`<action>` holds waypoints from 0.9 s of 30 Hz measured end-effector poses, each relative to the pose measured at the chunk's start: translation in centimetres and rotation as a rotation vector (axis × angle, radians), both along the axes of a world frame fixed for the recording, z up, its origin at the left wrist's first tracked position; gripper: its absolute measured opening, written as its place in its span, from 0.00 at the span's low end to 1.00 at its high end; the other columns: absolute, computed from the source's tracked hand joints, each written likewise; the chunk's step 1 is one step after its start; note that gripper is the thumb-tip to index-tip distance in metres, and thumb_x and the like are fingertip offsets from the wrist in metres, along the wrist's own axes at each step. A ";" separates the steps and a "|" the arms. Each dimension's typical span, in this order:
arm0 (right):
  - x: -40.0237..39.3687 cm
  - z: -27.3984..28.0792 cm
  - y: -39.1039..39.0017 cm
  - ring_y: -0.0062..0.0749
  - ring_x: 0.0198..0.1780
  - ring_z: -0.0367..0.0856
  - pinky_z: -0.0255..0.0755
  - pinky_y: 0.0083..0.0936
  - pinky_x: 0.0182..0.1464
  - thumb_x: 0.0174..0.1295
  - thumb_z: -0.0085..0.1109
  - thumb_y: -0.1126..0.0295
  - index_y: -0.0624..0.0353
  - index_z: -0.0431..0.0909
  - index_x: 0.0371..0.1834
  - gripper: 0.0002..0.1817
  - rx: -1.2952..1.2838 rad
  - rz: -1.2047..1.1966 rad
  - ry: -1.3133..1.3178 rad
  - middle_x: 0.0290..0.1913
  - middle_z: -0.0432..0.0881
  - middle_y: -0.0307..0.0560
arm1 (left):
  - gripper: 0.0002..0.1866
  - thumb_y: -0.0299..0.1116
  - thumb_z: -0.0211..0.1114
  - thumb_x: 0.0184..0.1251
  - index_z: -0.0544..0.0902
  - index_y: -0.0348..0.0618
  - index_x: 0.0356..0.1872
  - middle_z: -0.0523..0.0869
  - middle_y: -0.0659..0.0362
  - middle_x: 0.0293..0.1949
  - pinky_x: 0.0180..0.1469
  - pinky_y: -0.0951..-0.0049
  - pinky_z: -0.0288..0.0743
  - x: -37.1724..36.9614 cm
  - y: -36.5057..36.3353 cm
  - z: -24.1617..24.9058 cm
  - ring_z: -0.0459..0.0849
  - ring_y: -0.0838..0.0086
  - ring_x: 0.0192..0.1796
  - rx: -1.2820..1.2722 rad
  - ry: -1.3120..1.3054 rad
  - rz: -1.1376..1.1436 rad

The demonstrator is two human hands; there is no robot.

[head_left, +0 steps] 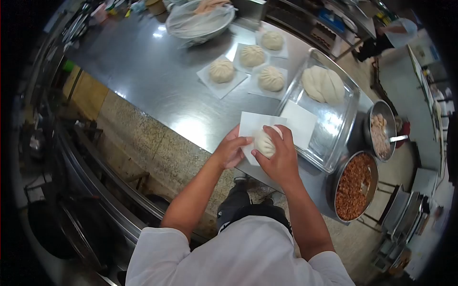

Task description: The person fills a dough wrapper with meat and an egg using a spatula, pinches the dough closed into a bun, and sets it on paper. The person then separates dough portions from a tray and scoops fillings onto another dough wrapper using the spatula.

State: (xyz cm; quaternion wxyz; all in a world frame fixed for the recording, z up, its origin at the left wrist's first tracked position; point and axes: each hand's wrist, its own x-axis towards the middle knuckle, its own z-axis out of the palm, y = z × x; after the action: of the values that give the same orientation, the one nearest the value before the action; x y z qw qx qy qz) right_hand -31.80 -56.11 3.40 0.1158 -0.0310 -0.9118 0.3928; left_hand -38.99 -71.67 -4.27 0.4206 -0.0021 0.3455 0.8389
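A pleated white bun [264, 144] is held in my right hand [282, 159], whose fingers curl over its top and side. Beneath the bun lies a square of white paper [250, 124]. My left hand [230, 149] grips the left edge of that paper, thumb on top near the bun. Both hands are over the near edge of the steel table [186, 109]. Farther back, several pleated buns [221, 71] sit on their own paper squares. To the right of my hands, more white paper [298, 125] lies in a clear-looking tray [330, 133].
Pale dough [323, 85] rests in the tray's far end. At right stand a pan of reddish-brown chopped filling [352, 190] and a metal bowl of paler filling [379, 138] with a spoon. A plastic-covered bowl [200, 24] is at the back. Another person [386, 40] is partly visible at upper right.
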 end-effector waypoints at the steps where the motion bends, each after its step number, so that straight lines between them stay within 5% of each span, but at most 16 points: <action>1: -0.9 -0.6 -0.4 0.58 0.57 0.76 0.75 0.42 0.56 0.46 0.76 0.66 0.56 0.77 0.59 0.33 0.100 0.029 -0.006 0.61 0.70 0.60 | 0.31 0.30 0.60 0.66 0.63 0.41 0.70 0.75 0.51 0.64 0.65 0.58 0.74 0.0 -0.5 -0.4 0.77 0.62 0.64 0.000 0.000 0.018; 3: -3.2 -2.0 -1.2 0.58 0.56 0.76 0.76 0.43 0.55 0.45 0.75 0.66 0.54 0.77 0.60 0.33 0.176 0.060 -0.026 0.61 0.70 0.60 | 0.31 0.36 0.56 0.69 0.61 0.45 0.72 0.74 0.52 0.65 0.64 0.55 0.75 -0.2 -1.1 -1.2 0.76 0.62 0.66 0.254 -0.205 0.109; 5: -5.9 -3.2 -2.1 0.59 0.55 0.76 0.77 0.44 0.54 0.45 0.75 0.67 0.53 0.77 0.60 0.33 0.248 0.087 -0.046 0.60 0.70 0.60 | 0.29 0.40 0.53 0.72 0.61 0.47 0.72 0.75 0.53 0.63 0.62 0.52 0.75 -1.4 -1.5 -2.4 0.78 0.62 0.63 0.251 -0.217 0.163; 9: -10.8 -6.7 -3.7 0.57 0.54 0.76 0.78 0.43 0.53 0.45 0.74 0.67 0.51 0.76 0.60 0.33 0.382 0.155 -0.253 0.59 0.72 0.59 | 0.26 0.40 0.51 0.75 0.62 0.46 0.70 0.79 0.57 0.55 0.46 0.63 0.82 -3.8 -2.9 -4.3 0.84 0.70 0.49 -0.020 -0.163 0.280; 11: -11.6 -7.6 -4.1 0.55 0.52 0.77 0.80 0.43 0.50 0.46 0.73 0.67 0.51 0.76 0.60 0.32 0.413 0.178 -0.324 0.58 0.72 0.58 | 0.26 0.39 0.55 0.74 0.64 0.47 0.70 0.80 0.58 0.50 0.39 0.72 0.80 -4.1 -3.9 -4.8 0.84 0.76 0.41 -0.530 -0.068 0.213; 15: -11.5 -8.0 -3.6 0.59 0.58 0.75 0.77 0.45 0.56 0.47 0.75 0.65 0.50 0.69 0.68 0.41 0.365 0.203 -0.393 0.64 0.67 0.62 | 0.28 0.37 0.60 0.71 0.64 0.47 0.71 0.82 0.61 0.40 0.35 0.79 0.75 -2.5 -6.1 -5.2 0.81 0.80 0.33 -0.486 -0.070 0.186; 22: -9.7 -7.9 -0.6 0.65 0.67 0.68 0.70 0.44 0.67 0.46 0.78 0.67 0.51 0.58 0.76 0.51 0.104 0.214 -0.401 0.72 0.58 0.69 | 0.28 0.37 0.63 0.69 0.68 0.47 0.68 0.83 0.61 0.42 0.35 0.79 0.73 -1.0 -5.3 -4.8 0.80 0.80 0.35 -0.601 0.021 0.173; 24: -9.7 -7.8 -0.6 0.65 0.67 0.68 0.70 0.44 0.67 0.46 0.77 0.68 0.51 0.57 0.76 0.51 0.120 0.217 -0.415 0.71 0.59 0.69 | 0.26 0.36 0.63 0.70 0.70 0.46 0.67 0.83 0.59 0.47 0.43 0.77 0.75 -1.0 -5.2 -5.2 0.80 0.78 0.41 -0.906 0.354 0.247; 27: -9.8 -7.6 -0.7 0.65 0.68 0.68 0.69 0.44 0.67 0.47 0.75 0.70 0.52 0.55 0.77 0.51 0.136 0.219 -0.441 0.71 0.59 0.70 | 0.25 0.37 0.62 0.72 0.71 0.41 0.67 0.81 0.57 0.55 0.57 0.73 0.72 -3.0 -4.0 -6.5 0.79 0.75 0.54 -0.584 0.349 0.531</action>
State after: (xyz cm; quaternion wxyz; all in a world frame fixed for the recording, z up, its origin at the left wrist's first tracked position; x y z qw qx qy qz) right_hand -41.61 -56.85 -4.21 -0.1272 -0.0089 -0.9373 0.3244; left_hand -42.04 -75.66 -10.76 0.1072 -0.0681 0.6217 0.7729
